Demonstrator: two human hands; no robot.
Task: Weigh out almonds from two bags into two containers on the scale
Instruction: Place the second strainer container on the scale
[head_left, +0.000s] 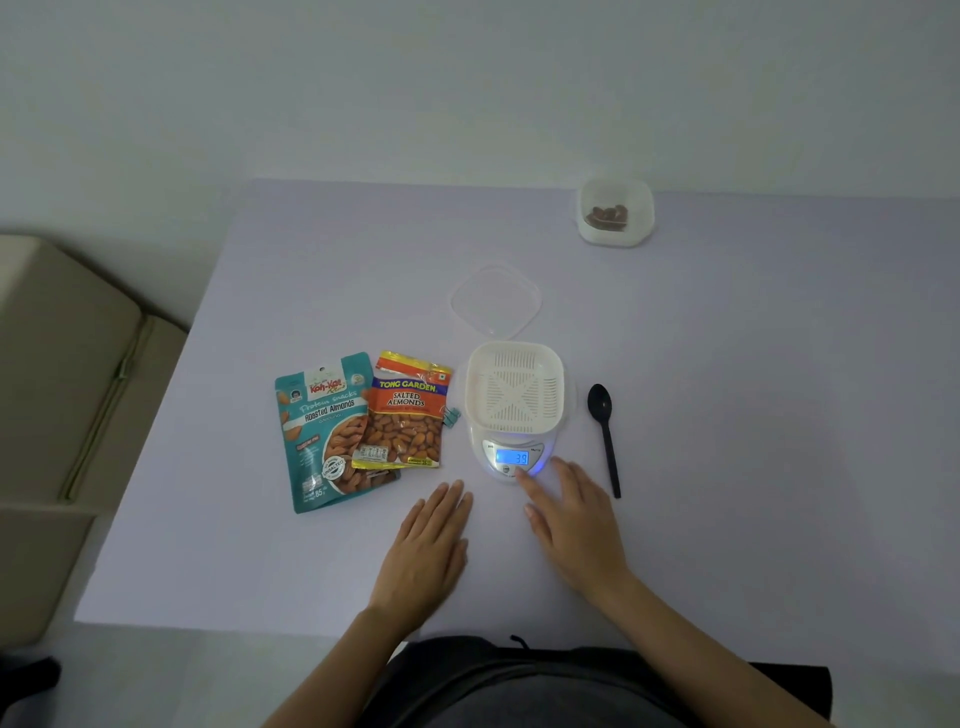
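A button on the scale (511, 458) is touched by the right hand (576, 525), fingers straight, likely to zero the empty container (514, 387) set on it. The left hand (426, 551) is laid flat, fingers together, near the bags (405, 421).

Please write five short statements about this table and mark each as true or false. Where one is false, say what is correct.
1. The white container on the scale holds almonds. False: it is empty; the almonds lie in the far clear container.
2. The scale's display reads 39. True.
3. The black spoon lies left of the teal bag. False: it lies right of the scale.
4. A fingertip of the right hand touches the front of the scale. True.
5. The left hand grips the orange bag. False: it lies flat on the table, apart from both bags.
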